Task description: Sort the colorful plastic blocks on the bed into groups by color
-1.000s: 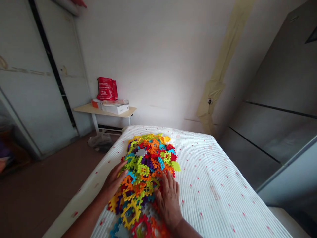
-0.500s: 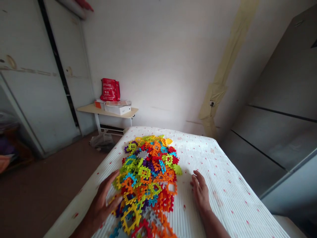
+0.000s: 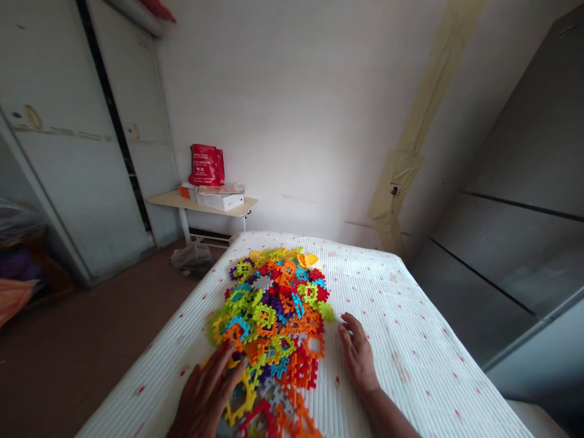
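Clock dial centred on the heap, twelve toward the far wall (image 3: 292, 121). Below the wall, a bed (image 3: 396, 328) is covered with a white ribbed sheet dotted with red. On it, one long heap of plastic pieces (image 3: 275, 316) is laid out from twelve to six, left of the bed's midline.

Stage, as judged: early. The pieces are massed together, but colours are mixed and overlapped; no sorted groups or finished shape can be made out. Whether some pieces are interlocked cannot be told.

Left hand (image 3: 210, 386), between seven and eight: fingers loosely spread over the heap's edge; nothing seen gripped, contact uncertain. Right hand (image 3: 358, 353), between three and four: half-curled, nothing held, kept apart from the heap.

Smallest noted: a lime piece (image 3: 327, 312), near two, just beside the right fingertips.
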`<control>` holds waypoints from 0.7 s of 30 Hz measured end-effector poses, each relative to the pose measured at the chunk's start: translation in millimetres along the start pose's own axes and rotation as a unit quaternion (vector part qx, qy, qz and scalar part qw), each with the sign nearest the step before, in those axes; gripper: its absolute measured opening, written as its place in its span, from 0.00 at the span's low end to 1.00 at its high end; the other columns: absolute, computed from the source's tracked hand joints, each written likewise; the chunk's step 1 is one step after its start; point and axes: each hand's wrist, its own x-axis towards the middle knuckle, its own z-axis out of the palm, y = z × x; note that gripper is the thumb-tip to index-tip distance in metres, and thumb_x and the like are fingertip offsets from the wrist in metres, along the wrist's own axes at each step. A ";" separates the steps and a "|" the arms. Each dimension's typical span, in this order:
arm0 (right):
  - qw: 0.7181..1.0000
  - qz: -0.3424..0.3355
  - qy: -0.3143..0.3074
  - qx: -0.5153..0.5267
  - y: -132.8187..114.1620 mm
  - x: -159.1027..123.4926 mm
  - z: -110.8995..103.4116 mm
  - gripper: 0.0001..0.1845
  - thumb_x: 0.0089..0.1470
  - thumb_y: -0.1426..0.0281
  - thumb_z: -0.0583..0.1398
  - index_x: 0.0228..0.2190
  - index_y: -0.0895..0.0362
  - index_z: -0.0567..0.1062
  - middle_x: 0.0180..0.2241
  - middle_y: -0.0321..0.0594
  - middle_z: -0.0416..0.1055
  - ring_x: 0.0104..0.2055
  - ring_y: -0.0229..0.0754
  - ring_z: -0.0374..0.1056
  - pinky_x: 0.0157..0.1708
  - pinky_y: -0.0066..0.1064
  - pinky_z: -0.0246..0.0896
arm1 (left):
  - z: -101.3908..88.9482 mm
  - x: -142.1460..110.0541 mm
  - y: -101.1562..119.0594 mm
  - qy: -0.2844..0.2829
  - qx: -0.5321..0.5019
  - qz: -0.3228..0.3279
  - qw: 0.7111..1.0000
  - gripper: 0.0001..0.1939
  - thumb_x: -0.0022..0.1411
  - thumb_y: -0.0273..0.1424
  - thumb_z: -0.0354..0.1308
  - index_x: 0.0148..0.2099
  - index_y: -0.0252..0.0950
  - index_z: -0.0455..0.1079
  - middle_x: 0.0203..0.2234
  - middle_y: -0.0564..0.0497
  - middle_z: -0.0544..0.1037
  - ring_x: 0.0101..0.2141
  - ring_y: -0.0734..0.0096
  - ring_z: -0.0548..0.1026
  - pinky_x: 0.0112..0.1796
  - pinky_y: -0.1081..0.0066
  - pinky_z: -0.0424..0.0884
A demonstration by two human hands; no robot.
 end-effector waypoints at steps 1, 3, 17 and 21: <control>1.000 -0.002 -0.001 -0.005 0.8 0.0 0.2 0.25 0.54 0.52 0.53 0.45 0.56 0.71 0.45 0.47 0.71 0.45 0.46 0.68 0.45 0.37 0.66 | -1.2 5.0 1.3 -0.005 0.000 -0.017 1.000 0.48 0.44 0.45 0.59 0.65 0.41 0.45 0.64 0.41 0.48 0.61 0.49 0.51 0.57 0.51 0.47; 1.000 -0.006 -0.013 -0.010 2.0 -0.2 0.4 0.25 0.54 0.52 0.53 0.45 0.56 0.70 0.46 0.47 0.71 0.43 0.45 0.69 0.44 0.37 0.66 | 0.5 13.3 1.7 -0.007 0.005 -0.048 0.999 0.47 0.45 0.40 0.59 0.65 0.44 0.44 0.65 0.42 0.47 0.61 0.49 0.51 0.56 0.49 0.51; 0.995 -0.066 -0.081 -0.001 3.0 -6.1 8.7 0.20 0.55 0.59 0.54 0.47 0.55 0.70 0.49 0.46 0.69 0.50 0.46 0.67 0.47 0.36 0.65 | 0.2 27.0 -12.0 0.038 -0.110 -0.115 0.987 0.34 0.59 0.36 0.51 0.65 0.50 0.44 0.62 0.48 0.57 0.59 0.59 0.60 0.55 0.56 0.64; 0.992 -0.076 -0.104 0.005 3.3 -8.9 9.8 0.19 0.54 0.63 0.54 0.46 0.55 0.71 0.48 0.45 0.70 0.50 0.45 0.67 0.49 0.36 0.64 | -6.4 25.7 -13.5 0.063 -0.176 -0.182 0.965 0.28 0.61 0.37 0.49 0.63 0.48 0.50 0.58 0.50 0.64 0.56 0.63 0.64 0.54 0.62 0.65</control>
